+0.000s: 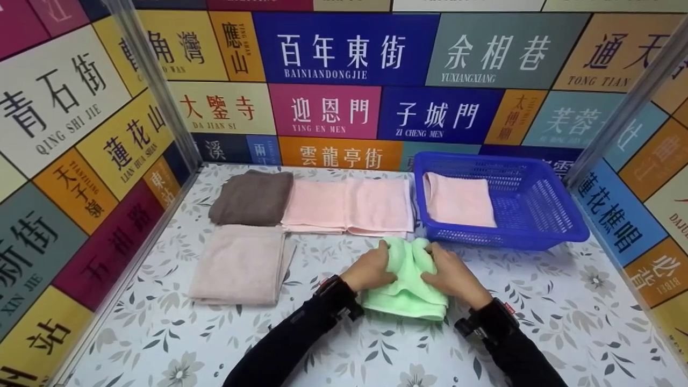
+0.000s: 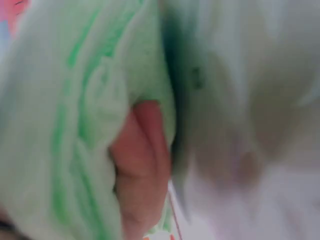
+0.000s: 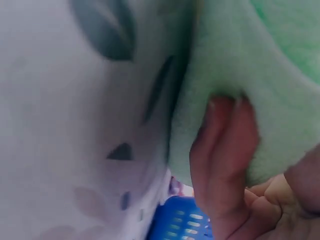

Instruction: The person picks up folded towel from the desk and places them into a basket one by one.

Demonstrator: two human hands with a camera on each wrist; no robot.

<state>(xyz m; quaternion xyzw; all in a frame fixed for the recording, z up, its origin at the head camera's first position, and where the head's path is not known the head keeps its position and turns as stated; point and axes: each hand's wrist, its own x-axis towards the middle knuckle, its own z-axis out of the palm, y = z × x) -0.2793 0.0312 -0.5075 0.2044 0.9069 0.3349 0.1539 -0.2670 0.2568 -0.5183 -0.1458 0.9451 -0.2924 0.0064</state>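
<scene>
A light green towel (image 1: 411,279) is bunched between both hands, low over the table in front of the basket. My left hand (image 1: 371,269) grips its left side, and my right hand (image 1: 454,274) grips its right side. Folds rise in the middle of the cloth, while its lower edge lies toward me. In the left wrist view, fingers (image 2: 142,170) press into the green cloth. The right wrist view shows fingertips (image 3: 227,125) curled against the towel's face, with the table surface beside it.
A blue plastic basket (image 1: 570,226) at the back right holds a folded pink towel (image 1: 459,199). Left of it lie two folded pink towels (image 1: 379,204), a folded brown towel (image 1: 252,196) and, nearer me, a pale pink-beige towel (image 1: 236,263). Printed panels wall the leaf-patterned table (image 1: 537,301).
</scene>
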